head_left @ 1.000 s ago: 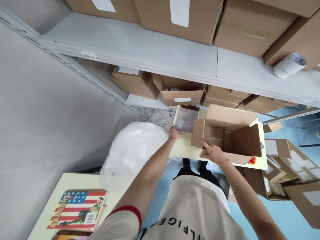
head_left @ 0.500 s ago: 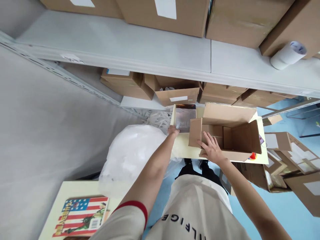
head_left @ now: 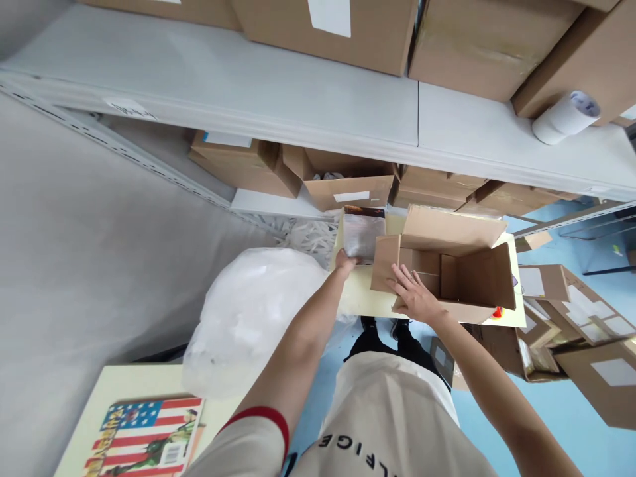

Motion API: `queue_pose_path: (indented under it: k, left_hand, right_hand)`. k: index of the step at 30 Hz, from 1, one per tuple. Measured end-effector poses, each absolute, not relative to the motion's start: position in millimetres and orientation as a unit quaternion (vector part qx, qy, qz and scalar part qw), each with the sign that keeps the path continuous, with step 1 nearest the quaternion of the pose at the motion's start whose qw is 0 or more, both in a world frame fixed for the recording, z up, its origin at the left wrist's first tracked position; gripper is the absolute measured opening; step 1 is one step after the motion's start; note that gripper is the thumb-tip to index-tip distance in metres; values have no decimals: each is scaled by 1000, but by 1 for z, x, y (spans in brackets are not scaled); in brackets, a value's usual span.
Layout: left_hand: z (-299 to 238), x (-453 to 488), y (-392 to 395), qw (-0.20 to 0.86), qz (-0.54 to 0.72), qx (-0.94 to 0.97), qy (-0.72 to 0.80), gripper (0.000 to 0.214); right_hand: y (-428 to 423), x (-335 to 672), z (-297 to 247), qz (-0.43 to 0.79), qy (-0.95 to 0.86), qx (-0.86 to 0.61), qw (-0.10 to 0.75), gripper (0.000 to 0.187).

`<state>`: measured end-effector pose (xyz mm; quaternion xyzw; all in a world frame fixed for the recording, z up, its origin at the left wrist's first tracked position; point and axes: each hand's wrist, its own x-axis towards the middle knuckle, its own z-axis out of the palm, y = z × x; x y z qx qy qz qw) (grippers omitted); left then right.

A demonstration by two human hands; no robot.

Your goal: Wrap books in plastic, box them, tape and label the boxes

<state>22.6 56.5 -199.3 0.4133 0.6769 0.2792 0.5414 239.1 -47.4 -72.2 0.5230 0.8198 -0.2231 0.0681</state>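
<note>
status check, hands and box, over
Left hand holds book by near edge. Right hand open, flat on box front. Left flap upright between book and box.

Cream T-shirt, red-trimmed sleeve

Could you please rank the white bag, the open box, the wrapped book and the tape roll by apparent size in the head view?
1. white bag, though it is nearer the camera.
2. open box.
3. wrapped book and tape roll: these look alike, so unranked.
</note>
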Motion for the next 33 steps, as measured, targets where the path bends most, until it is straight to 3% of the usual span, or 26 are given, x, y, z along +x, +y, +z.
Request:
queue_pose_path:
  k: [7,15,21,26,30,33]
  left_hand:
    - [-168,-11,82,560,303,356,684,56]
    - [-83,-75,43,535,453,329,633,69]
    - [-8,-61,26,481,480,408,611,70]
    - [33,-18,26,478,443,504,568,70]
    - [42,29,31,487,384,580,528,65]
    - [43,63,32,462,316,663,497,50]
  right_hand:
    - [-44,243,-74,-252,818,513,67,87]
    - [-44,242,-69,-272,820,500,56,108]
    - [-76,282,-42,-130,794,594,25,113]
    - [-122,366,-31,5,671,741,20,104]
    - [-139,410,-41,-24,594,802,58,113]
    - [-142,421,-53,-75,560,819,97,121]
